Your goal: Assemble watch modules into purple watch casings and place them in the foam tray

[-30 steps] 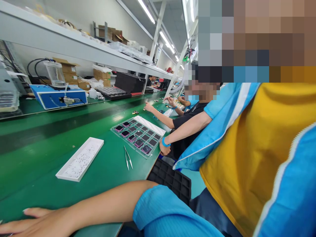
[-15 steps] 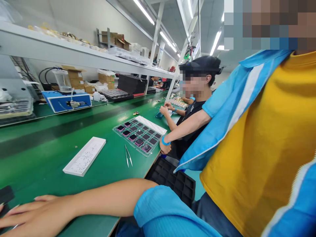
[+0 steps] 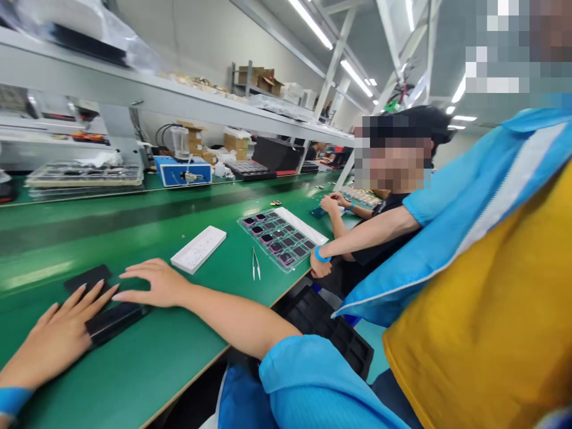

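My left hand (image 3: 60,333), with a blue band at the wrist, lies stretched out over the near end of a black, flat oblong object (image 3: 118,322) on the green table. Its fingers are apart and extended. My right hand (image 3: 158,284) is over the table just beyond that object, fingers spread, thumb toward the left hand; nothing shows in its grasp. Behind the left fingertips lies a thin black piece (image 3: 87,277). A white tray (image 3: 199,249) with tiny parts stands past my right hand, and tweezers (image 3: 255,264) lie to its right.
A clear tray (image 3: 292,269) holds several dark square pieces, some pink-rimmed. Beside me stands a person in a blue jacket (image 3: 473,179); another person (image 3: 393,208) sits farther along. Black compartment trays (image 3: 330,328) are below the table edge. A blue machine (image 3: 183,173) stands at the back.
The view has swung left, so table items appear farther right. My left hand has come into full view, and my right hand now shows raised with its fingers spread.
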`<state>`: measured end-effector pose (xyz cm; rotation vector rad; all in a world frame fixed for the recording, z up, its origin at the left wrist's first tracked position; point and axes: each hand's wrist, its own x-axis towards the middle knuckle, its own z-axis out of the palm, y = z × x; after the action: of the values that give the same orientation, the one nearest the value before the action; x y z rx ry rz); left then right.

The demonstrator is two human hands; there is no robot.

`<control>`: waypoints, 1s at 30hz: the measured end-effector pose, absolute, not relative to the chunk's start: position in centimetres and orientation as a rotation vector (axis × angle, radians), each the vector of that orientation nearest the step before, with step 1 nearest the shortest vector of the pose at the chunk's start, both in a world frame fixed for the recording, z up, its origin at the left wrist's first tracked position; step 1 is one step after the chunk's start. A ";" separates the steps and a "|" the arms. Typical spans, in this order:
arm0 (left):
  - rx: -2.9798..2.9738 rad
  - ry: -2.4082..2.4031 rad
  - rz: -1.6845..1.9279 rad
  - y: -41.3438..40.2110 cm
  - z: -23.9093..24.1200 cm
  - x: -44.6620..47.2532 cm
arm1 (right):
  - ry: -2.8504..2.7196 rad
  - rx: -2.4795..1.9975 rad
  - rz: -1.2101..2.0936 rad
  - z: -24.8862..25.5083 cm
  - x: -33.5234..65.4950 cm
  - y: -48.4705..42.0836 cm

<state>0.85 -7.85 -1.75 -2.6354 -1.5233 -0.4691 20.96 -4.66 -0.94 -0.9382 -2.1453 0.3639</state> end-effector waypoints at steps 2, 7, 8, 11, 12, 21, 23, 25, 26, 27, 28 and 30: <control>-2.614 -1.573 -0.407 -7.8 -2.3 0.6 | -2.114 -0.968 0.373 -0.6 21.0 -5.0; -2.554 -1.686 -0.350 -8.0 -2.0 1.4 | -2.051 -1.014 0.347 0.2 21.2 -5.6; -2.535 -1.694 -0.365 -8.0 -2.0 1.6 | -2.037 -1.018 0.338 0.2 21.2 -5.7; -2.543 -1.675 -0.398 -8.3 -1.9 1.7 | -1.973 -1.003 0.311 0.4 21.2 -6.0; -2.549 -1.673 -0.393 -8.3 -1.9 1.7 | -1.944 -0.988 0.293 0.6 21.3 -6.0; -2.610 -1.641 -0.188 -7.9 -2.2 1.3 | -1.781 -1.134 -0.121 8.0 31.9 2.1; -2.606 -1.602 -0.184 -7.6 -3.0 1.0 | -1.703 -1.495 -0.222 9.2 36.9 5.4; -2.592 -1.566 -0.197 -7.3 -3.6 0.7 | -1.522 -1.896 -0.214 9.6 42.1 7.9; -2.586 -1.552 -0.206 -7.2 -3.8 0.6 | -1.455 -1.984 -0.194 9.6 44.5 8.7; -2.586 -1.542 -0.213 -7.2 -3.8 0.5 | -1.383 -2.077 -0.170 9.4 46.8 9.4; -2.591 -1.536 -0.218 -7.1 -3.7 0.5 | -1.306 -2.174 -0.145 9.1 48.8 9.9; -2.621 -1.537 -0.219 -7.2 -3.3 0.8 | -1.170 -2.369 -0.069 8.2 52.1 10.9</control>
<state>0.75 -7.22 -3.31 -2.6210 -1.5371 -0.2187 52.10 10.88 8.24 -2.3689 -1.1703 -0.0687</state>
